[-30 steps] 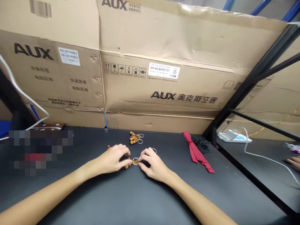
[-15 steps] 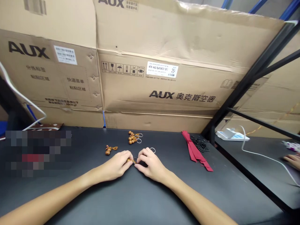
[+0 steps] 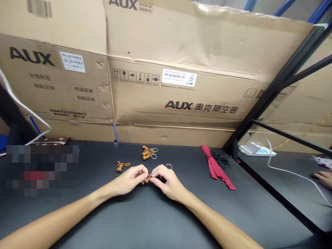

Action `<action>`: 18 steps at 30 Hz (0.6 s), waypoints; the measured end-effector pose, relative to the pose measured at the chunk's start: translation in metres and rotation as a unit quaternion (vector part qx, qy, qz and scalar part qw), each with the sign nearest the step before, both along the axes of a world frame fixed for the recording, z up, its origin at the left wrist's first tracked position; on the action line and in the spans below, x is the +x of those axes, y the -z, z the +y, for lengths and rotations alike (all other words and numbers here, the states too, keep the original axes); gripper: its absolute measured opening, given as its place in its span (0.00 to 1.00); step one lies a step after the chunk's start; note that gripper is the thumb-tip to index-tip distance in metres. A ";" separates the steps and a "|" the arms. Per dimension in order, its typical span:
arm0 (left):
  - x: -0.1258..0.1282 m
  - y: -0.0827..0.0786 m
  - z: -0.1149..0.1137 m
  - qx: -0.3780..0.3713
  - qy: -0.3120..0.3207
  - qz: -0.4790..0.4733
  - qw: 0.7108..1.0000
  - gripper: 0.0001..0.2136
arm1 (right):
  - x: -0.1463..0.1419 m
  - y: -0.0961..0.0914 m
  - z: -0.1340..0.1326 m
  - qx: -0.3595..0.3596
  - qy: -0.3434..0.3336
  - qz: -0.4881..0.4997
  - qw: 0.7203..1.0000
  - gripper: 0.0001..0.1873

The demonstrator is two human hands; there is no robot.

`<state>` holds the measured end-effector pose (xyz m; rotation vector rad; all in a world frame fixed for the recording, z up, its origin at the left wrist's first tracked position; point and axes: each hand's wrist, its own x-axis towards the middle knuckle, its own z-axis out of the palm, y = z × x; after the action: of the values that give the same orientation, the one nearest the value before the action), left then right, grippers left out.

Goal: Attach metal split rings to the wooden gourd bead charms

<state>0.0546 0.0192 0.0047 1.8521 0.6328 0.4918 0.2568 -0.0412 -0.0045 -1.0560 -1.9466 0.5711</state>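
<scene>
Both my hands meet at the middle of the black table (image 3: pixel 155 221). My left hand (image 3: pixel 128 180) pinches a small wooden gourd charm (image 3: pixel 148 177) with an orange cord. My right hand (image 3: pixel 168 181) pinches a metal key ring at the charm's cord; its fingertips touch those of the left hand. A loose gourd charm (image 3: pixel 120 166) lies just left of my left hand. One bare key ring (image 3: pixel 168 166) lies behind my right hand. A small heap of gourd charms with rings (image 3: pixel 148 153) sits further back.
Red ribbons (image 3: pixel 216 167) and a pile of black parts (image 3: pixel 221 159) lie to the right. AUX cardboard boxes (image 3: pixel 181 86) wall off the back. A black rack post (image 3: pixel 272 90) slants at right; beyond it another person's hand (image 3: pixel 323 177) and a white cable (image 3: pixel 293 173).
My hands drew closer together and rose slightly off the table with the charm and ring. The loose gourd charm on the left came into sight as my left hand shifted.
</scene>
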 end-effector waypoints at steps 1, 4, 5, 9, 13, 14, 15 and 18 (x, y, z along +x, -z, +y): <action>0.000 0.001 0.000 -0.008 0.000 -0.006 1.000 0.11 | 0.000 0.000 0.001 -0.031 0.004 0.033 0.999 0.07; 0.001 0.001 0.000 0.000 0.002 -0.005 1.000 0.11 | 0.001 -0.002 0.003 -0.126 0.003 0.138 0.982 0.10; 0.001 0.001 0.000 0.010 0.003 -0.001 1.000 0.11 | 0.001 -0.002 0.004 -0.148 -0.001 0.165 0.975 0.11; 0.002 -0.001 -0.004 0.063 -0.006 0.027 0.998 0.12 | 0.000 -0.004 0.004 -0.183 -0.008 0.197 0.963 0.12; 0.003 -0.005 -0.010 0.142 -0.019 0.042 0.989 0.12 | -0.003 -0.002 0.000 -0.154 0.005 0.152 0.976 0.11; 0.003 -0.007 -0.012 0.158 -0.021 0.037 0.987 0.12 | -0.004 0.000 0.000 -0.153 0.004 0.143 0.978 0.11; 0.004 -0.008 -0.013 0.169 -0.022 0.031 0.985 0.12 | -0.005 0.001 0.000 -0.157 0.002 0.139 0.978 0.11; 0.005 -0.010 -0.016 0.179 -0.034 0.025 0.983 0.13 | -0.007 0.003 0.001 -0.172 0.013 0.152 0.973 0.11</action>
<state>0.0591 0.0029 0.0142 2.1912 0.6763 0.6390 0.2493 -0.0406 -0.0076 -1.1252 -1.5967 1.0202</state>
